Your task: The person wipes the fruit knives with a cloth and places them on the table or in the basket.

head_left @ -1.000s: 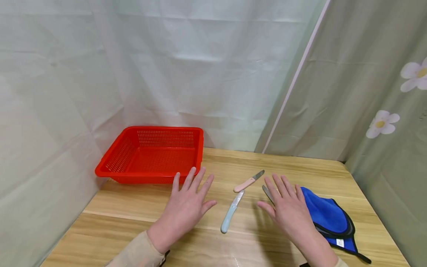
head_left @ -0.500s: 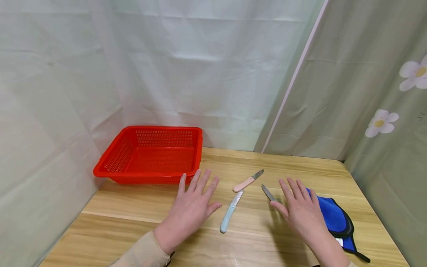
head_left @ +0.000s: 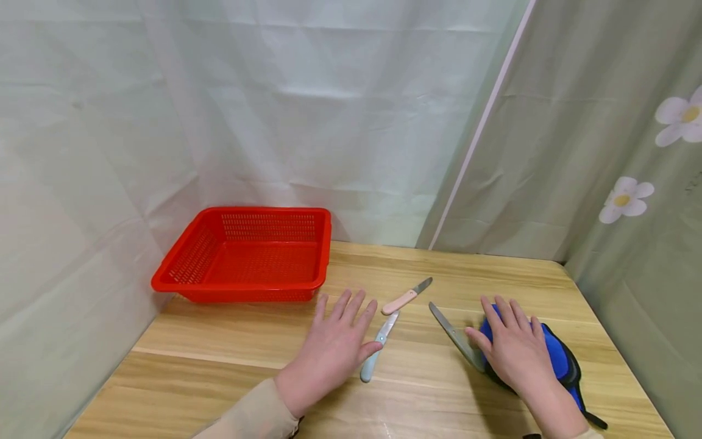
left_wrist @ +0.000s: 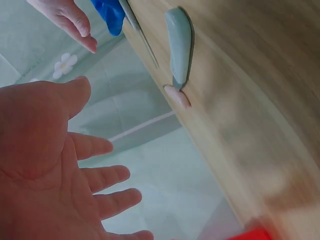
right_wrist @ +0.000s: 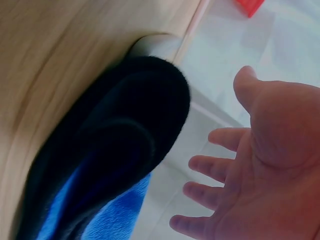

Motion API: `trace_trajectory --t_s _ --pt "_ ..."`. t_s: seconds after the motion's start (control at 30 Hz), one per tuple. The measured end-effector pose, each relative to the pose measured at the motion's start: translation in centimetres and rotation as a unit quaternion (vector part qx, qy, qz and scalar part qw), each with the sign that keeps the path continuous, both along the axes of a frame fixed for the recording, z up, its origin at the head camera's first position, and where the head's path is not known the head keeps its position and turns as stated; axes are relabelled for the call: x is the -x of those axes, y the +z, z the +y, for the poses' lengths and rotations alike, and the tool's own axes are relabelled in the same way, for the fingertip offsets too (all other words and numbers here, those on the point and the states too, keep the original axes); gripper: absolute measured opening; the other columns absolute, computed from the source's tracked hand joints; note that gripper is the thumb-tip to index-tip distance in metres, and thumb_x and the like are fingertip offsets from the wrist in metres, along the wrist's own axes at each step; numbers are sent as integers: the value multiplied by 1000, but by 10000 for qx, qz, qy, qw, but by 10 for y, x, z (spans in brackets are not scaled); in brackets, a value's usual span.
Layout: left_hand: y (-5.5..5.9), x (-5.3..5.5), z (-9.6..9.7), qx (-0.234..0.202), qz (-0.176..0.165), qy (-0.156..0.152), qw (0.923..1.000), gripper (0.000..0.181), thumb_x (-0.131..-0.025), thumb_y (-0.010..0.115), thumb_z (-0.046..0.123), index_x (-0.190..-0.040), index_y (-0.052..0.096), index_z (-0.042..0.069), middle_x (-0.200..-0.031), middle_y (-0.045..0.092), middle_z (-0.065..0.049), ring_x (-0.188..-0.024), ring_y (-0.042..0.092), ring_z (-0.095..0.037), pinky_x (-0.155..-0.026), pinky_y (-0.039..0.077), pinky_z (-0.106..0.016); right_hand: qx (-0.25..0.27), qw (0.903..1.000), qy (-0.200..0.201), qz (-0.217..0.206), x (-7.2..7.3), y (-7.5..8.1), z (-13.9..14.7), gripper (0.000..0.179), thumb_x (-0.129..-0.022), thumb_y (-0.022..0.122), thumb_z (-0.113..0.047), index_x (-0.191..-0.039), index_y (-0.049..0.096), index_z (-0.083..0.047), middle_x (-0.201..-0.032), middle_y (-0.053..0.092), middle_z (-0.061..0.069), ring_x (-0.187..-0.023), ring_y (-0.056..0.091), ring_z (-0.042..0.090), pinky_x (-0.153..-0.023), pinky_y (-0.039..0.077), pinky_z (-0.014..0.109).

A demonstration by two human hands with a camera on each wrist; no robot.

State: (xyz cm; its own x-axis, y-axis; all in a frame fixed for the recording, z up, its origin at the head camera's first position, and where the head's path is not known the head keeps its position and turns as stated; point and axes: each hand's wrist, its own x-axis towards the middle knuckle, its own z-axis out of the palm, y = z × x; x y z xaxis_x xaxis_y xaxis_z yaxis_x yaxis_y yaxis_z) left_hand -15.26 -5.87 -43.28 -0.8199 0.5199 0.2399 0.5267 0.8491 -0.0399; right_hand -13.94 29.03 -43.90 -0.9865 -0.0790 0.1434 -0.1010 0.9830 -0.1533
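My left hand (head_left: pixel 334 350) hovers over the table with fingers spread, its thumb overlapping the light-blue-handled knife (head_left: pixel 369 367) in the head view. My right hand (head_left: pixel 518 353) is held above the blue cloth (head_left: pixel 559 356) with black edging, fingers straight and holding nothing. Just left of that cloth lies a grey-green-handled knife (head_left: pixel 457 336), its blade pointing up and left. Farther back rests a pink-handled knife (head_left: pixel 403 301), close to the light-blue knife's tip. Both palms face the tabletop, and in the right wrist view the folded cloth (right_wrist: pixel 115 215) sits beside my hand.
A red plastic basket (head_left: pixel 238 286) with perforated walls stands at the back left of the wooden table (head_left: pixel 219 341). Pale curtains (head_left: pixel 329 122) hang behind and along both sides, with flowers printed on the right one.
Both hands have shifted to the right. The right hand now overlaps more of the blue cloth, and the grey-green knife has come into fuller view. Knives, cloth and basket stay in place.
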Motion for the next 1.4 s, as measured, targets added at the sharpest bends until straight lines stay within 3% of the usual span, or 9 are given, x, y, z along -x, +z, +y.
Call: trace_trajectory --t_s 0.23,0.5,0.83,1.13,1.4 --pt "-6 3 15 29 -461 3 9989 74 -107 63 63 -163 54 15 -162 54 -12 -145 54 -34 -119 38 -66 -32 9997 -215 -88 2 -6 13 79 -111 58 -59 -165 45 -3 -165 41 35 -151 30 65 -115 23 84" --pt "-15 3 27 114 -414 -27 9991 71 -104 68 63 -154 62 12 -141 66 -8 -125 63 -30 -108 47 -56 -63 9992 -377 -102 5 -15 25 79 -111 60 -57 -163 46 -1 -159 42 41 -146 33 68 -114 25 83" --pt "-22 4 35 200 -636 33 9978 63 -101 71 65 -129 69 8 -112 67 -6 -101 61 -26 -90 51 -48 -107 9982 -482 -337 7 -22 32 88 -109 63 -57 -163 40 8 -157 39 46 -141 38 71 -112 27 84" --pt "-25 6 39 386 -819 149 9958 61 -99 74 67 -119 70 10 -103 65 -4 -95 60 -25 -88 48 -46 -176 9959 -619 -643 9 -23 36 88 -106 71 -47 -161 38 13 -151 43 48 -139 39 71 -111 32 83" --pt "-26 11 42 597 -922 286 9935 64 -98 74 69 -120 71 9 -102 66 -4 -93 61 -24 -86 48 -45 -211 9925 -688 -989 12 -22 39 91 -106 70 -53 -162 38 11 -144 49 47 -133 42 72 -104 39 82"
